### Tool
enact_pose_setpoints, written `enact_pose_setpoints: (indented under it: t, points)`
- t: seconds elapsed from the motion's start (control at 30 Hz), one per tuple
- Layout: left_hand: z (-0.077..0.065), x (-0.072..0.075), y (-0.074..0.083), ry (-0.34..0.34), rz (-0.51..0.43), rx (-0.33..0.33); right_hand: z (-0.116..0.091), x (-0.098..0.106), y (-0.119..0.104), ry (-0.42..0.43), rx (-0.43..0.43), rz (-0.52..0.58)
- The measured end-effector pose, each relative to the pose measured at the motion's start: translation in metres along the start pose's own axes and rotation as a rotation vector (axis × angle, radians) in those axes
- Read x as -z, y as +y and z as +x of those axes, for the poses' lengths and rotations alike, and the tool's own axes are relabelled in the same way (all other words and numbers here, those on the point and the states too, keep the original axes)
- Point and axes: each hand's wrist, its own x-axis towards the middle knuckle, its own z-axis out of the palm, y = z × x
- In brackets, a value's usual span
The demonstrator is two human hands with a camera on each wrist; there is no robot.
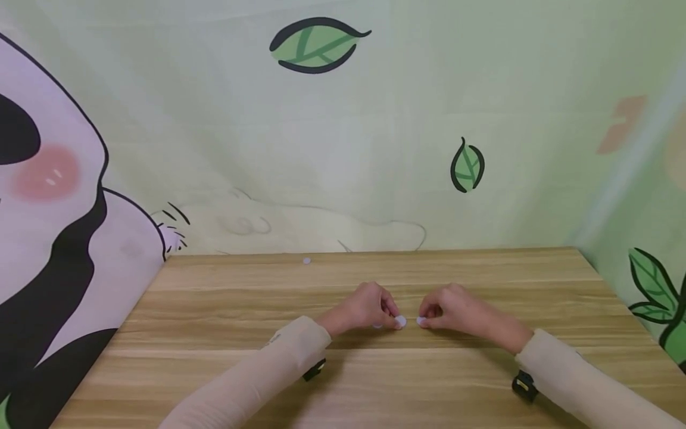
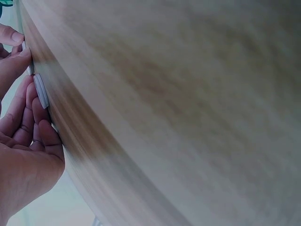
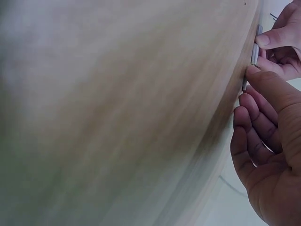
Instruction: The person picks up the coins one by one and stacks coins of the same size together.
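My left hand [image 1: 370,307] holds a small white disc [image 1: 400,322] at its fingertips, low over the table. Facing it, my right hand [image 1: 452,307] pinches a second white disc [image 1: 420,320] between thumb and fingers. Only a narrow gap parts the two discs. Partly hidden beneath the left hand is a third disc [image 1: 377,326]. In the left wrist view, the left hand's disc [image 2: 41,91] appears edge-on. The right wrist view shows the right hand [image 3: 268,136] with its disc [image 3: 244,84] mostly covered by the thumb.
Another small white disc [image 1: 306,260] lies near the back edge of the wooden table [image 1: 214,304]. A cloth backdrop [image 1: 375,119] printed with leaves and a panda hangs behind the table. Black wrist cameras sit under both sleeves.
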Motion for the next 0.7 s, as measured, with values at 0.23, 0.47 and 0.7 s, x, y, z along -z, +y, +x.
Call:
enact_pose_setpoints:
  t: [0.23, 0.47, 0.7]
  points:
    - [-0.0001, 0.0010, 0.0008, -0.007, 0.003, -0.005, -0.0014, -0.0022, 0.0056, -0.001, -0.055, 0.078]
    - [0.0007, 0.0021, 0.0016, -0.004, 0.008, -0.001, -0.0003, -0.0008, 0.0066, 0.011, -0.068, 0.105]
    - [-0.0005, 0.0008, 0.0021, -0.009, -0.002, 0.005, 0.0000, -0.0012, 0.0037, 0.012, -0.059, 0.105]
